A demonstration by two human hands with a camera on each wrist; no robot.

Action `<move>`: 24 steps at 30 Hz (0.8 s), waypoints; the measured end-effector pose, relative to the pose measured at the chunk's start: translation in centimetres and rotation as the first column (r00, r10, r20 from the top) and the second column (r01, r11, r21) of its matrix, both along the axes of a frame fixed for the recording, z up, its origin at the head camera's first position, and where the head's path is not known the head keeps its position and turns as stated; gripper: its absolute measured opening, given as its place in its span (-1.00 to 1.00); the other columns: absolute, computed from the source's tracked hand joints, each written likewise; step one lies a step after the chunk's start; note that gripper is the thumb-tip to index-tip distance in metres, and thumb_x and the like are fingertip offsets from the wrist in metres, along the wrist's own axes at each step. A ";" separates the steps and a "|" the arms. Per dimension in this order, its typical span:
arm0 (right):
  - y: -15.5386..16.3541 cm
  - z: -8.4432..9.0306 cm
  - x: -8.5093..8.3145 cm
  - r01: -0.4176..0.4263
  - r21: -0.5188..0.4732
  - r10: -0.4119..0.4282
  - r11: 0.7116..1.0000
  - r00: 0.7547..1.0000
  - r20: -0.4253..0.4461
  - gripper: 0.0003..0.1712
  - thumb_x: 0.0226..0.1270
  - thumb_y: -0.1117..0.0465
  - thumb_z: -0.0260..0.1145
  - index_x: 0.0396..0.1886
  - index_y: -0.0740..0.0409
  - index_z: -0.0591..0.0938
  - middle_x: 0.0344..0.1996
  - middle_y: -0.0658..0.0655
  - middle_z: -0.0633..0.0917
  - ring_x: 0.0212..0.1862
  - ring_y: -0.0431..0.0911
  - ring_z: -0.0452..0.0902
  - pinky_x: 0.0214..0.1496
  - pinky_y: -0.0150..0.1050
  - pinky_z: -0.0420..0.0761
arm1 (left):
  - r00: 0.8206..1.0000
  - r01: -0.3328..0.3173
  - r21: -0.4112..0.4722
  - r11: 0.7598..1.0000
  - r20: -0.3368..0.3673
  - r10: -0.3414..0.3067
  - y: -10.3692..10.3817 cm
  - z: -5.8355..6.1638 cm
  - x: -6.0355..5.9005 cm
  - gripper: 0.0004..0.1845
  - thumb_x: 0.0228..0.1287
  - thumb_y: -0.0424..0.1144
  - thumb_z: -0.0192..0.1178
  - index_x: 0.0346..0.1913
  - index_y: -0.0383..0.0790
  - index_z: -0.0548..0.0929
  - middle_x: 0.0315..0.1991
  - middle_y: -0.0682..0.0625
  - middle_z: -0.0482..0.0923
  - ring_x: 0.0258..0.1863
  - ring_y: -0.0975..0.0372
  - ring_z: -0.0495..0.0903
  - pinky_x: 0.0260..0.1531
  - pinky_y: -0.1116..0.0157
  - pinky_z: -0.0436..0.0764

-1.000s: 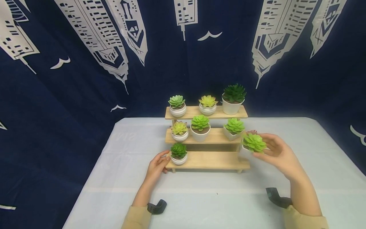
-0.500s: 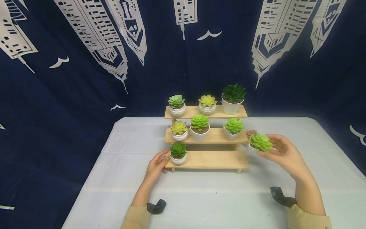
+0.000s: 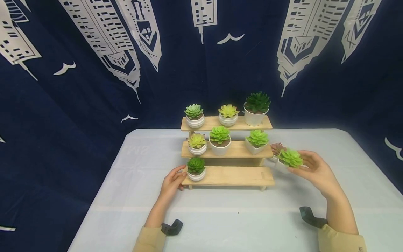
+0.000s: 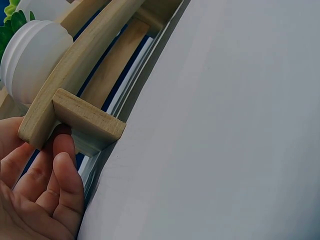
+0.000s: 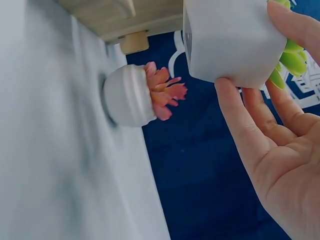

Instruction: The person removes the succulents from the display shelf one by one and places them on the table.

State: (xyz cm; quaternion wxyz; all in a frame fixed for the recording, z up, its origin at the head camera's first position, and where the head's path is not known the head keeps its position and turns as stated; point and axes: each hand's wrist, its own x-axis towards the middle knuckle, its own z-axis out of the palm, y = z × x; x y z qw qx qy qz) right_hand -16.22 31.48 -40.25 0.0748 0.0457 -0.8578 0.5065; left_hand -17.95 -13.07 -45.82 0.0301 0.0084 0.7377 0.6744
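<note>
My right hand pinches a potted bright green succulent just right of the stand. Its white, square-sided pot is held up above the table between thumb and fingers in the right wrist view. At the left end of the three-tier wooden plant stand, my left hand grips the lowest board, with fingertips tucked under it beside a leg. Close to that hand, a dark green succulent in a round white pot sits on this board.
Several potted succulents stand on the upper two boards, including a tall dark green one. A pinkish succulent in a round white pot stands on the white table, right of the stand. A navy printed cloth hangs behind.
My right hand has moved a little to the right with the green succulent, away from the stand, so more of the pinkish succulent shows. My left hand stays on the stand.
</note>
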 end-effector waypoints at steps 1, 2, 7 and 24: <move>0.1 -0.1 0.0 0.003 0.006 -0.003 1.000 1.000 0.010 -0.36 0.15 0.23 0.41 0.19 0.09 0.32 -0.01 -0.23 0.41 0.00 -0.43 0.31 -0.13 -0.62 0.43 | 1.000 -0.001 0.000 1.000 0.000 0.001 0.0 0.0 0.0 -0.58 0.36 -0.30 0.10 0.24 -0.34 0.42 -0.28 -0.06 0.64 -0.57 0.25 0.44 -0.50 0.34 0.53; 0.2 -0.2 -0.1 0.006 0.014 -0.006 1.000 1.000 0.019 -0.35 0.16 0.21 0.41 0.19 0.10 0.32 0.00 -0.20 0.41 0.03 -0.38 0.32 -0.13 -0.61 0.42 | 1.000 -0.002 -0.002 1.000 -0.001 0.002 0.0 0.0 0.0 -0.58 0.36 -0.30 0.10 0.24 -0.34 0.42 -0.28 -0.06 0.64 -0.57 0.25 0.44 -0.50 0.34 0.53; 0.5 -0.9 -0.4 0.010 0.035 -0.011 0.999 0.998 0.054 -0.33 0.16 0.17 0.41 0.19 0.16 0.30 0.04 -0.09 0.41 0.10 -0.18 0.34 -0.13 -0.60 0.41 | 1.000 -0.002 -0.005 1.000 -0.004 0.002 0.0 -0.1 0.0 -0.58 0.35 -0.30 0.11 0.23 -0.35 0.43 -0.28 -0.06 0.64 -0.57 0.23 0.44 -0.50 0.34 0.53; 1.1 -3.5 -1.3 -0.015 0.039 0.012 0.999 0.998 0.066 -0.27 0.12 0.29 0.42 0.16 0.44 0.22 0.04 0.26 0.44 -0.08 -0.48 0.28 -0.17 -0.57 0.46 | 1.000 0.012 0.011 1.000 -0.011 -0.012 -0.1 -0.2 0.0 -0.59 0.36 -0.31 0.10 0.23 -0.34 0.43 -0.24 -0.11 0.64 -0.57 0.24 0.45 -0.49 0.35 0.53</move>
